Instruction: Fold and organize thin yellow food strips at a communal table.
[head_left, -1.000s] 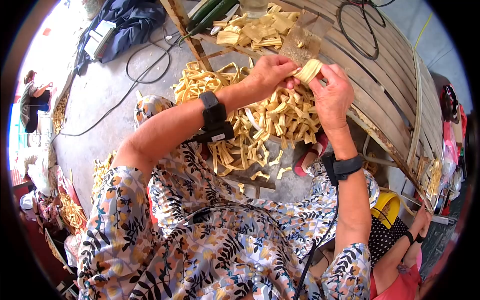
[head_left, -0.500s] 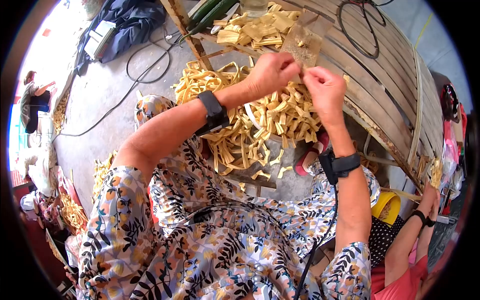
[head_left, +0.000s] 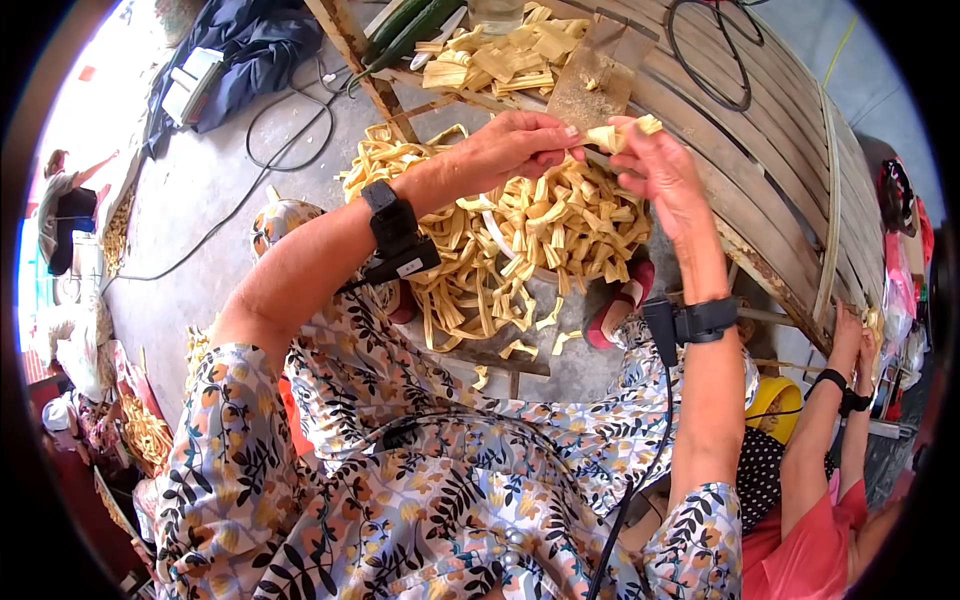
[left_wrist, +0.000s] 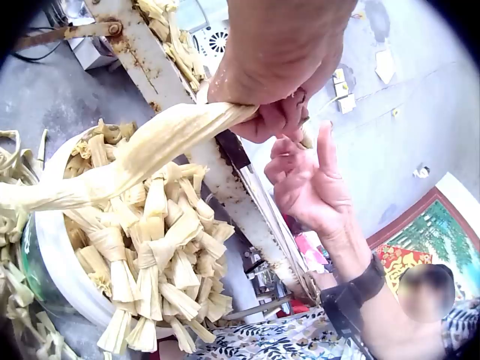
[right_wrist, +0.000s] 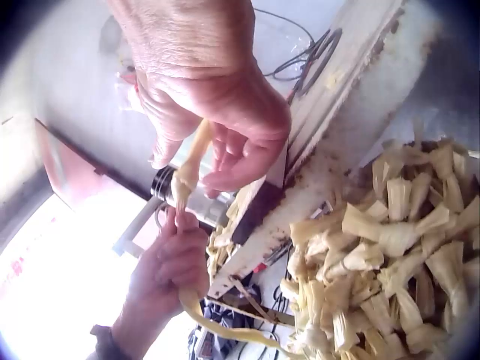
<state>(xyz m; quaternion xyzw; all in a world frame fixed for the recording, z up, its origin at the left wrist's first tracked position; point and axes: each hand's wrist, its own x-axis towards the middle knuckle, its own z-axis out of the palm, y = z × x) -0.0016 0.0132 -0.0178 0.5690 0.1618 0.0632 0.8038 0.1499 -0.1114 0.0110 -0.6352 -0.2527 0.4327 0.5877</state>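
Note:
In the head view a pale yellow pleated strip (head_left: 605,139), which looks like tofu skin, has a knot in it between the two hands. My left hand (head_left: 515,146) grips it just left of the knot. The right hand (head_left: 668,178) pinches the short fanned end on the other side. A long loose tail of the strip (left_wrist: 142,159) hangs from the left fist in the left wrist view. The knot (right_wrist: 184,184) shows between both hands in the right wrist view. Below the hands, similar knotted pieces (head_left: 565,225) fill a white-rimmed bucket (left_wrist: 49,240).
Long untied strips (head_left: 385,165) lie heaped left of the bucket. Beyond the hands, a slatted wooden bench (head_left: 740,165) with a rusty frame holds flat yellow pieces (head_left: 510,55), a board (head_left: 590,85), cucumbers (head_left: 400,35) and a cable (head_left: 715,75). Another person's arms (head_left: 835,400) show at right.
The wide loop between the hands has become a small tight knot. The hands came close together, then drew slightly apart, with the right palm turning outward.

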